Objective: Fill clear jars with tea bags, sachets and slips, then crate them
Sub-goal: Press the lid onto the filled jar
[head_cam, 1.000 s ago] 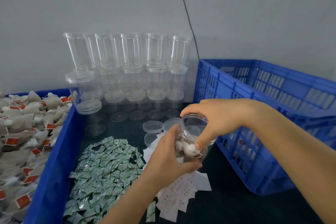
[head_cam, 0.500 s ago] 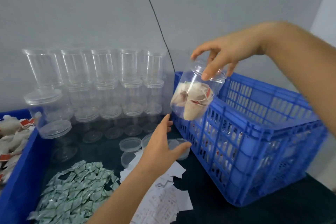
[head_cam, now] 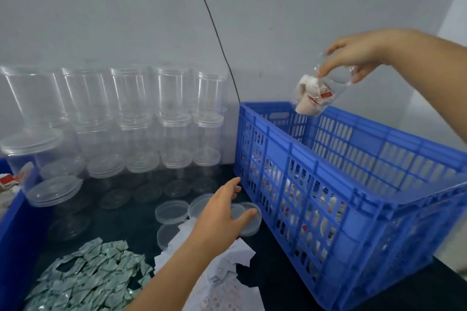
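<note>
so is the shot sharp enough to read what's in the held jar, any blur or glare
Head view: the filled jar in the right hand is motion-smeared, so only white bags and red tags read; the blue crate bows from wide-angle distortion and blurs at its near corner; soft, even light, faint glare on the loose lids under the left hand.

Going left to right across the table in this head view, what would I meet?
Blue bin → green sachets → loose lids → left hand → blue crate, with the right hand holding a filled jar over it.
</note>
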